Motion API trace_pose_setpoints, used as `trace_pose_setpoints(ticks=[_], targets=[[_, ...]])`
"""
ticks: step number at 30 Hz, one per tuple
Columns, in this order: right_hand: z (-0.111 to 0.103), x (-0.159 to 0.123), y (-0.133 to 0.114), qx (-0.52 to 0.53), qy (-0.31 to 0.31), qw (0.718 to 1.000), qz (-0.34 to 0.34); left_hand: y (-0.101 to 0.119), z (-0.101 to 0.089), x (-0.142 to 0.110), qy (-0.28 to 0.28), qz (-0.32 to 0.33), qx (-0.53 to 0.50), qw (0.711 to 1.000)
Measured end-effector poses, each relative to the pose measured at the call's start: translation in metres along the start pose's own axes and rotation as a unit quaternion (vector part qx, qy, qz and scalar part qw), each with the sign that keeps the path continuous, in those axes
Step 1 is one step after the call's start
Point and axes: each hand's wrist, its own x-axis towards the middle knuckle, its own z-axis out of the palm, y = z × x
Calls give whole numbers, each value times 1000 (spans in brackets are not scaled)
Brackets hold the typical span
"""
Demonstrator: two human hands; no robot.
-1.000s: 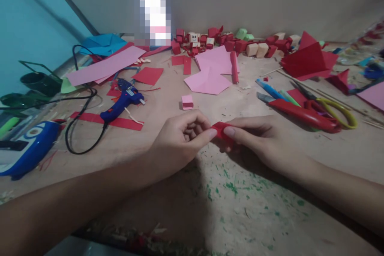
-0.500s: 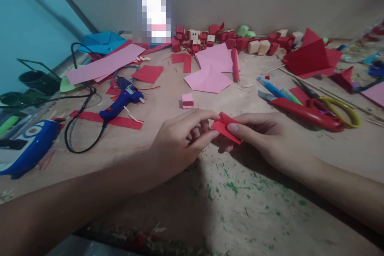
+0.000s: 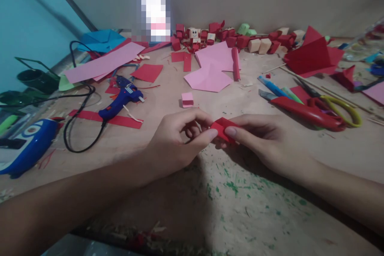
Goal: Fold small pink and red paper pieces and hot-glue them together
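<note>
A small folded piece of red paper (image 3: 222,129) is held between my two hands above the table. My left hand (image 3: 183,138) pinches its left end between thumb and fingers. My right hand (image 3: 258,138) grips the right side, the thumb pressed flat on top; the fingers beneath are partly hidden. Just beyond my left hand sits a small pink paper box (image 3: 187,100), its open side facing me. Farther back lie pink paper sheets (image 3: 207,78) and a rolled red paper (image 3: 235,64).
On the left are a blue glue gun (image 3: 121,102) with its black cord, a red paper strip (image 3: 126,121) and a blue-and-white tool (image 3: 33,144). To the right lie a red-handled cutter (image 3: 306,112) and yellow-handled scissors (image 3: 345,110). Several paper cubes (image 3: 243,42) line the wall.
My left fingers have closed further onto the red paper's left end. The paper has turned slightly and now looks folded up into a more box-like shape.
</note>
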Motion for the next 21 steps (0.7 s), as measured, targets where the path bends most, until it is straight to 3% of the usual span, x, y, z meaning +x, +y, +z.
trace_pose_setpoints(ticks=[4, 10, 18, 21], targets=[[-3, 1, -2, 5, -22, 1000, -13, -3, 2, 1, 38, 27, 17, 999], [-6, 4, -6, 77, -64, 995, 13, -5, 1, -1, 50, 171, 144, 973], [-3, 5, -5, 96, -19, 995, 28, -2, -4, -4, 28, 213, 127, 968], [-3, 5, -4, 58, 19, 998, 17, 0, -2, -3, 19, 180, 96, 979]])
